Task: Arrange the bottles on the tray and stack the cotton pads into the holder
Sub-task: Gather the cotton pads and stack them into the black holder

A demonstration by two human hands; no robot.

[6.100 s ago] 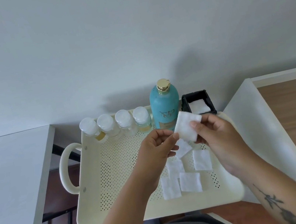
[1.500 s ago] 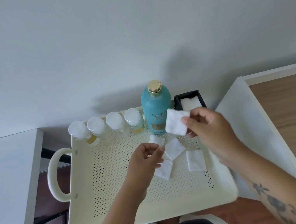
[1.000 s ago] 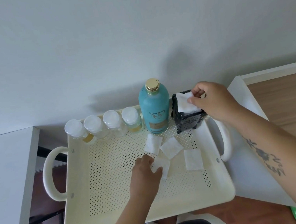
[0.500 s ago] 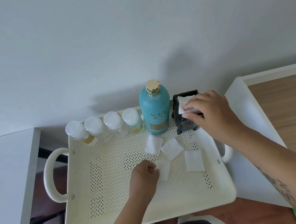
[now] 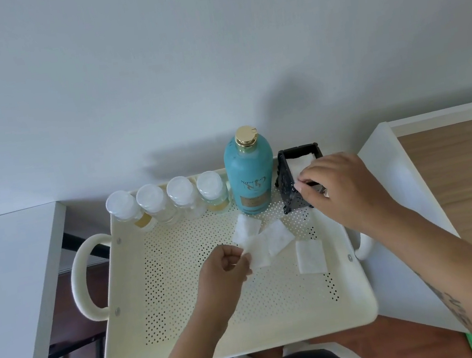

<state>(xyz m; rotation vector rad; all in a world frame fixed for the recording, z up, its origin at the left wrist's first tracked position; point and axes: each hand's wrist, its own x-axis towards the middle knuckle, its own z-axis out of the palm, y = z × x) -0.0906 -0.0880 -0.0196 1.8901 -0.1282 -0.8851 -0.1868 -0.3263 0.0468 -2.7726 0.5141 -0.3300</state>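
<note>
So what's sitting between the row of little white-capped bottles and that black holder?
In the head view, only the tall teal bottle stands between the small bottles and the black holder, along the tray's back edge.

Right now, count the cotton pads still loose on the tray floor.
4. One lies nearest the teal bottle, one right of it, one pinched by the left hand, one apart, rightmost. More sit in the holder, uncounted.

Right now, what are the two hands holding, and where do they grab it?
The left hand pinches a cotton pad by its near-left edge. The right hand grips the black holder by its front right side.
</note>
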